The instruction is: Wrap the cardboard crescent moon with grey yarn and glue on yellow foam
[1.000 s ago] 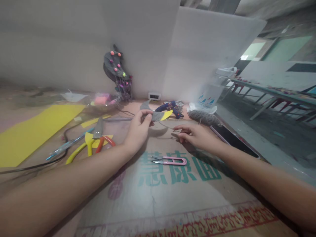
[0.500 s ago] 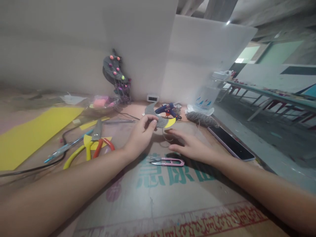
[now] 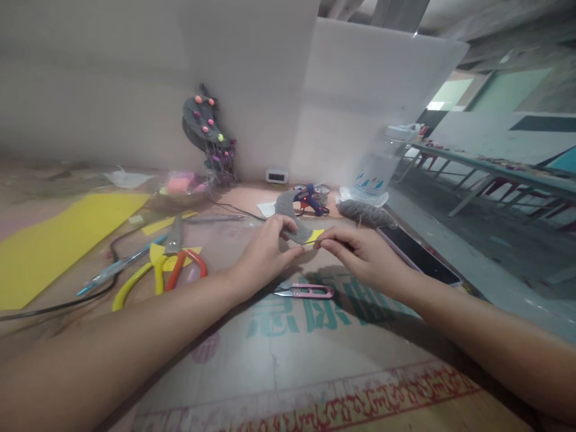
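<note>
My left hand (image 3: 272, 243) grips a crescent (image 3: 288, 211) wrapped in grey yarn, with bare yellow card (image 3: 316, 235) showing at its right tip. Beside that tip, my right hand (image 3: 355, 249) pinches a strand of grey yarn (image 3: 309, 242), which runs taut from the crescent. Pink thread snips (image 3: 310, 291) lie on the work surface just below both hands. Behind the crescent rests a blue glue gun (image 3: 315, 201) with a small red light. A ball of grey yarn (image 3: 362, 213) sits beyond my right hand.
Scissors (image 3: 174, 240) with yellow and red handles, a blue pen (image 3: 117, 267) and yellow card (image 3: 67, 240) lie left. A finished grey crescent (image 3: 202, 123) with coloured balls leans at the back. A phone (image 3: 423, 258) and water bottle (image 3: 382, 162) stand right.
My right hand has closed from open fingers onto the yarn strand and moved up toward the crescent's tip. The crescent has turned in my left hand, its upper end tilting upright.
</note>
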Motion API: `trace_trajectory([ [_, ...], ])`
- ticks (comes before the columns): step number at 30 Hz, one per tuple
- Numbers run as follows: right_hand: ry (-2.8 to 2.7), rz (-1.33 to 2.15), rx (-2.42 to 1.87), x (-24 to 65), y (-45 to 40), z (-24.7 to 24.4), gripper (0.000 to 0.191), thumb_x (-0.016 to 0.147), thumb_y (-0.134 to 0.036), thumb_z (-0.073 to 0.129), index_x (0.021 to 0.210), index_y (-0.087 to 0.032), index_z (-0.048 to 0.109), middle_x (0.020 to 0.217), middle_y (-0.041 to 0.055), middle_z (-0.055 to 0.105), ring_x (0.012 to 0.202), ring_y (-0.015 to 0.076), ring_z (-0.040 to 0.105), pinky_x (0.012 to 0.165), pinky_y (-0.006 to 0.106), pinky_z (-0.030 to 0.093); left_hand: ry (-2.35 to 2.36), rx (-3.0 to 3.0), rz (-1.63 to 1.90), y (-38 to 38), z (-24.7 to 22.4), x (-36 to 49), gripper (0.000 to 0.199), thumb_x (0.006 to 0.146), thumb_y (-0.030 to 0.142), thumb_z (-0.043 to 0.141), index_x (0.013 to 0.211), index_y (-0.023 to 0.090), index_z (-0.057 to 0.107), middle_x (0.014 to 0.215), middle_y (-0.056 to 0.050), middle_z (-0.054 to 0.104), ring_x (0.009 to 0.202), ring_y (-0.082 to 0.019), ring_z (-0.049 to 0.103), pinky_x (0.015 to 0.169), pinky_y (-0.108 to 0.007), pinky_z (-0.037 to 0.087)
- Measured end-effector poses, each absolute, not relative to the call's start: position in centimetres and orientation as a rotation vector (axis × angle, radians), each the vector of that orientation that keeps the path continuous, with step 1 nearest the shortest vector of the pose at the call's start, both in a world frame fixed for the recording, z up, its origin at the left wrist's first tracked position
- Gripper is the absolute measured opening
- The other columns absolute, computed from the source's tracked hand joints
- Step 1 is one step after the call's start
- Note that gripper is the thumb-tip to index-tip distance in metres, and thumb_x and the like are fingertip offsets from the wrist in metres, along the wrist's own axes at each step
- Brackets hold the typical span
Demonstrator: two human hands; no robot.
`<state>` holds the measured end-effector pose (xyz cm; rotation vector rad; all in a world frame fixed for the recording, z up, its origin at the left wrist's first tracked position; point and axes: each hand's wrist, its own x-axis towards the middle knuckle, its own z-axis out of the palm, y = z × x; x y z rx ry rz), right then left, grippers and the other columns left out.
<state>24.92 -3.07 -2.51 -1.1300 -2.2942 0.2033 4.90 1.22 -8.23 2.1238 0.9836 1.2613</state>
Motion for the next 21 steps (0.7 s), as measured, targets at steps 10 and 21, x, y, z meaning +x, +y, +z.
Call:
trace_trajectory([
  [10, -2.161, 0.262, -1.350, 27.0, -1.5, -1.2, 0.021, 0.091, -0.035, 0.055, 0.095, -0.021, 0.070, 0.080, 0.0026, 0.070, 0.067, 0.0147, 0.059, 0.060, 0.026, 0.042, 0.972, 2.158, 1.393, 0.9, -7.5, 4.5, 0.026, 0.077, 0.023, 0.073, 0.087, 0.019, 0.049, 0.087, 0.000, 0.057, 0.083, -0.015, 0.055, 0.077, -0.028, 0.046],
  [21, -2.282, 0.473, -1.487, 27.3, -0.3, -1.4, 0.032, 0.089, -0.038, 0.053, 0.107, -0.020, 0.072, 0.090, 0.0045, 0.072, 0.074, 0.0173, 0.062, 0.066, 0.029, 0.044, 0.937, 2.193, 1.322, 1.0, -7.6, 4.4, 0.030, 0.074, 0.024, 0.077, 0.087, 0.019, 0.051, 0.086, 0.000, 0.057, 0.081, -0.015, 0.054, 0.074, -0.026, 0.044],
])
